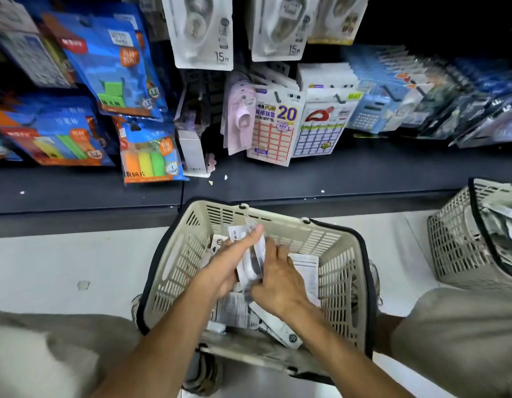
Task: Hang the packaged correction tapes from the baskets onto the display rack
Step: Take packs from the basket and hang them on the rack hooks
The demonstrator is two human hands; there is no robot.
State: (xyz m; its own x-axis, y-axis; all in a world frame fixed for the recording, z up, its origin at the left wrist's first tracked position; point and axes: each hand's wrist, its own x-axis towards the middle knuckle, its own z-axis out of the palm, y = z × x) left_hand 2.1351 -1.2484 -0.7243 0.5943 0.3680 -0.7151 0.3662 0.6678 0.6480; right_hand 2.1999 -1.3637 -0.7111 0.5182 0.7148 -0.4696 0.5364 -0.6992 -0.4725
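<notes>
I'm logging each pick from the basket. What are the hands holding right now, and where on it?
Both the left hand and the right hand grip a packaged correction tape by its long side edges, above the basket.

dim shop light, dark upper right, wide-angle edge bending, motion-blurred foreground
</notes>
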